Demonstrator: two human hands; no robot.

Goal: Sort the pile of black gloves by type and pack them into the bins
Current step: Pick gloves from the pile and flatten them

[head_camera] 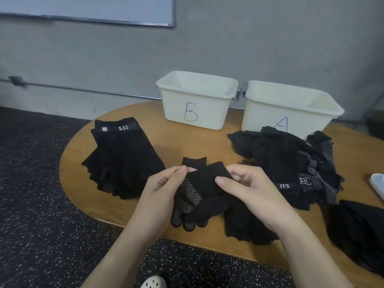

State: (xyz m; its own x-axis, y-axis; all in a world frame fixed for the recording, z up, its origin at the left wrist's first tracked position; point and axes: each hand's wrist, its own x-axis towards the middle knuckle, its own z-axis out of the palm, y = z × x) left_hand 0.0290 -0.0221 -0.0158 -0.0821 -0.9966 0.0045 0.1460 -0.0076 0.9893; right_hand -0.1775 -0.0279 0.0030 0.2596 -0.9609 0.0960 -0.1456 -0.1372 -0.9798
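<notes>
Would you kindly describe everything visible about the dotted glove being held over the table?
The dotted glove is black knit fabric with small white grip dots covering its palm and full-length fingers, which hang toward the near table edge. Its plain cuff points toward the bins. The left hand pinches its cuff end, and the right hand grips the dark fabric beside it. It hangs limp and partly folded above the wooden table.

A black glove [192,196] with white dots across its palm lay over plain black gloves. The stack of gloves [120,159] at left was black, with a white "5.11" band. The pile [291,163] at right was black with white-dotted patches. Two cream bins carried blue letters, B [195,100] and A [291,109]. The tabletop [74,163] was brown wood; the floor [31,183] was black, speckled white.
</notes>
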